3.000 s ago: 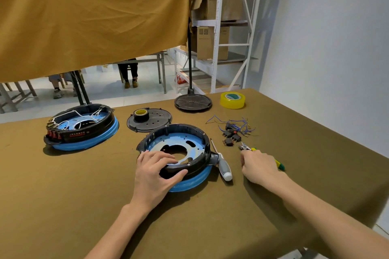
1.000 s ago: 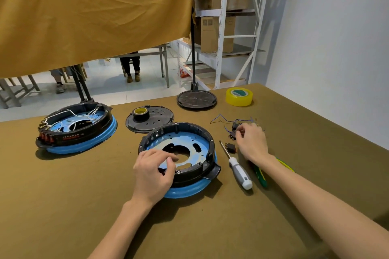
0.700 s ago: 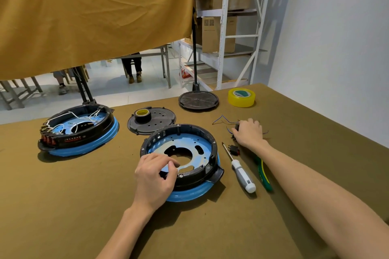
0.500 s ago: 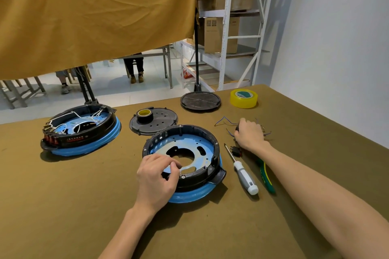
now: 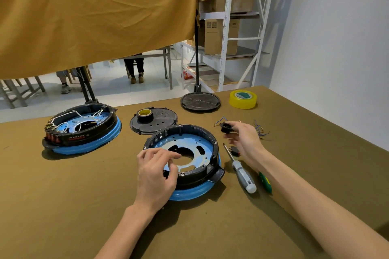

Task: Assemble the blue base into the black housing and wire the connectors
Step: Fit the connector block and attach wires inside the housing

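Observation:
The black housing [image 5: 207, 171] sits on the blue base [image 5: 189, 192] at the table's middle, a blue plate [image 5: 189, 145] showing inside the ring. My left hand [image 5: 156, 174] rests on the housing's near left rim, fingers curled over the edge. My right hand [image 5: 244, 141] is raised to the right of the housing and pinches a small black connector [image 5: 225, 128] with thin wires trailing from it. More loose wires [image 5: 261, 130] lie behind that hand, and another small connector [image 5: 234, 150] lies on the cloth under it.
A wired blue-and-black unit [image 5: 82, 130] stands at the left. A black lid [image 5: 156, 123] carrying a small tape roll [image 5: 145, 114], a round stand base [image 5: 200, 101] and yellow tape [image 5: 243, 99] lie behind. A screwdriver [image 5: 242, 172] and green-handled pliers [image 5: 265, 182] lie right of the housing.
My right hand left the pliers, reached to the pile of wired connectors, and has now lifted one black connector off the cloth. My left hand stayed on the housing rim.

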Available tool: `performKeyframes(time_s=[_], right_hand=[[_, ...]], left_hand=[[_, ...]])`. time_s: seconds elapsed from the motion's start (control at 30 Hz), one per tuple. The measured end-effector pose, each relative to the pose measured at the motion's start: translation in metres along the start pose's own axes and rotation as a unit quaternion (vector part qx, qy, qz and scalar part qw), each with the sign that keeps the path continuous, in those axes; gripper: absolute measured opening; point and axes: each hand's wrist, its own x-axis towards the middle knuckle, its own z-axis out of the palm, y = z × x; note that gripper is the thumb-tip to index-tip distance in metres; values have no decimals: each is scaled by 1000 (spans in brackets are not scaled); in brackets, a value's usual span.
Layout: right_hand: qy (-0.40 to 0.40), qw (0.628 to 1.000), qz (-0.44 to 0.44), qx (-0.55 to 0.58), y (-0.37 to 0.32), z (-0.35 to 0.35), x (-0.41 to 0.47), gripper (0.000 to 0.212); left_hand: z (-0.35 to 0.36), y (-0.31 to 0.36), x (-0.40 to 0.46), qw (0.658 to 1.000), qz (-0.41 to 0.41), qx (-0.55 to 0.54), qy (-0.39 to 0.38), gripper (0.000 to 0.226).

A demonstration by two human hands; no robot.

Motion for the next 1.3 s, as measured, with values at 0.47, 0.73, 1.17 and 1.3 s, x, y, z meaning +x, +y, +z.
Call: performKeyframes(time_s=[0.47,0.73,1.17,1.3], right_hand=[[-221,974,1,39,0,6,-49,24],[-228,973,-5,40,4,5,-49,26],[-213,976,-13,29,4,11,-47,16],[-236,969,52,55,5,13,-47,18]], left_hand=[[8,55,31,987,-19,-140,-80,38],[10,48,36,971,-76,-204,-103,26],[5,37,40,920,-180,-322,-133,15],[5,37,41,917,-178,-331,-133,14]])
